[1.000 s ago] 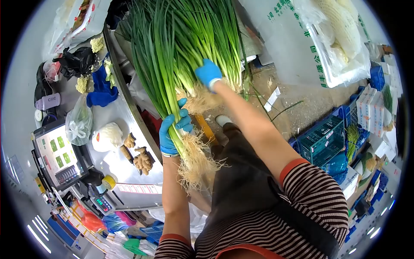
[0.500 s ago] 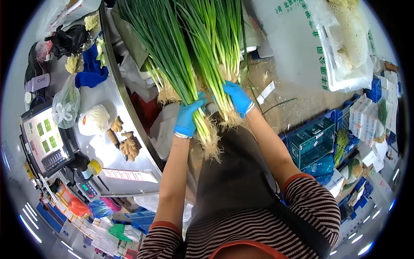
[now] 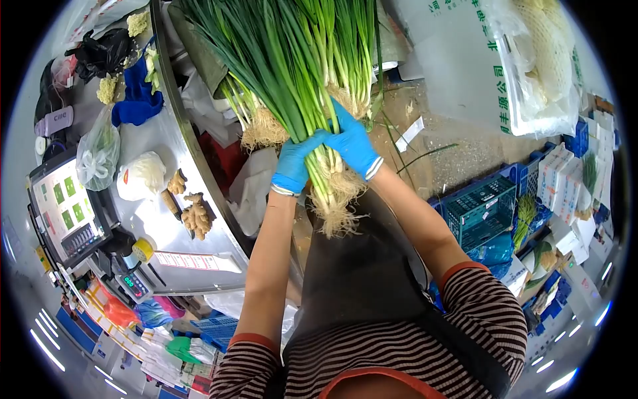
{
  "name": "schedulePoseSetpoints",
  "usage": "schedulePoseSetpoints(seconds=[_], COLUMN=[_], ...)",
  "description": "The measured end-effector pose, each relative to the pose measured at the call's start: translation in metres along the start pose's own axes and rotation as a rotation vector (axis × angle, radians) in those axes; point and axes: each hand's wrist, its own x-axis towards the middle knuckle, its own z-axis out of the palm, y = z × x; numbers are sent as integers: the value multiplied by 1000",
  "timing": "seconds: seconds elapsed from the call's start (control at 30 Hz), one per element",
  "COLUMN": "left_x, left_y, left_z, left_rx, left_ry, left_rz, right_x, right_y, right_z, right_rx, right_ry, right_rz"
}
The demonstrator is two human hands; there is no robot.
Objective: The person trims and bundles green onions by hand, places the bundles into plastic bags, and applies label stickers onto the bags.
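Both of my hands, in blue gloves, are closed around the white lower stems of one bunch of scallions (image 3: 324, 176). My left hand (image 3: 294, 165) wraps the bunch from the left. From the right, my right hand (image 3: 355, 145) grips it, and the two hands meet at the stems. Stringy pale roots hang below the hands over a dark apron (image 3: 365, 266), while long green leaves stretch away at the top. More scallions lie beyond, with one root clump (image 3: 262, 130) left of the bunch and another root clump (image 3: 353, 100) behind my right hand.
On the left, a metal counter (image 3: 156, 229) carries ginger (image 3: 197, 218), plastic bags (image 3: 143, 175), a blue cloth (image 3: 141, 100) and a touchscreen (image 3: 70, 203). Green crates (image 3: 482, 213) stand at right. A large printed plastic bag (image 3: 458, 73) fills the upper right.
The two separate handfuls of scallions have come together into one bunch. My right hand has moved left against my left hand, which has shifted slightly right.
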Motion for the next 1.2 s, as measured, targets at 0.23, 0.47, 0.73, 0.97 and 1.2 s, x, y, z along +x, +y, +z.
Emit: schedulePoseSetpoints(seconds=[0.23, 0.47, 0.73, 0.97, 1.2], left_x=[-9, -5, 7, -5, 1], left_y=[6, 2, -9, 6, -1], left_z=[-12, -16, -20, -11, -20], left_rx=[-188, -142, -77, -256, -180], left_ry=[-65, -36, -15, -185, -116], left_rz=[-29, -36, -90, -112, -134], right_x=[1, 33, 52, 37, 38], right_y=[-15, 32, 11, -17, 18], right_z=[-4, -27, -20, -28, -32], right_rx=[524, -311, -673, -41, -463], right_ry=[-142, 84, 146, -101, 35], right_rz=[229, 131, 230, 333, 92])
